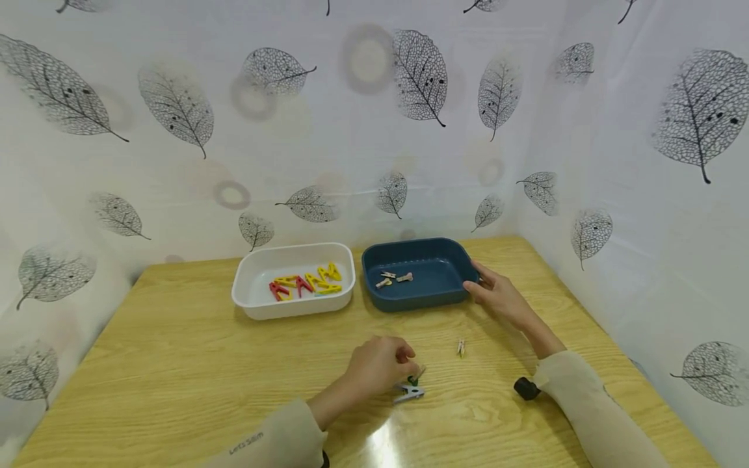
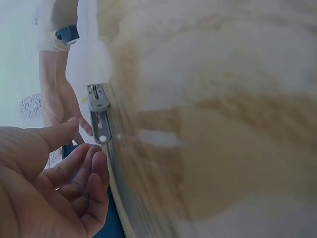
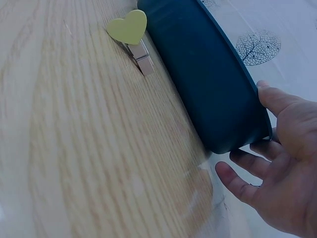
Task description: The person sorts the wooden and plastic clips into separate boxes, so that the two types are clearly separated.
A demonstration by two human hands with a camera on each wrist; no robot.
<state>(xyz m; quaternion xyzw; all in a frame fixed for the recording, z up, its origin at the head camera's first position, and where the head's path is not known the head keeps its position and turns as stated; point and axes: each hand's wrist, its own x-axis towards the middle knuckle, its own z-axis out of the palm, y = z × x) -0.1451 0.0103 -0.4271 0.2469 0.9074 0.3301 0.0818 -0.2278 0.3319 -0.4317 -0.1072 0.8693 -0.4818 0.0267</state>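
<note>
My left hand (image 1: 377,364) is low over the table, its fingers loosely bent. Right by its fingertips lie a grey clothespin (image 1: 409,393) and a small clip with a green part (image 1: 414,377), partly hidden by the hand. In the left wrist view, a gap shows between thumb and fingers, with the grey clothespin (image 2: 100,114) just beyond. My right hand (image 1: 500,296) grips the right end of a dark blue basin (image 1: 421,302), thumb at the rim and fingers against the outside. Several small wooden clothespins (image 1: 404,277) lie in that basin.
A white basin (image 1: 292,312) with red and yellow clothespins (image 1: 301,285) stands left of the blue one. Between the blue basin and the table's front lies a wooden clothespin (image 1: 461,348) with a yellow heart (image 3: 128,28). A leaf-patterned curtain (image 1: 351,130) surrounds the wooden table (image 1: 205,364).
</note>
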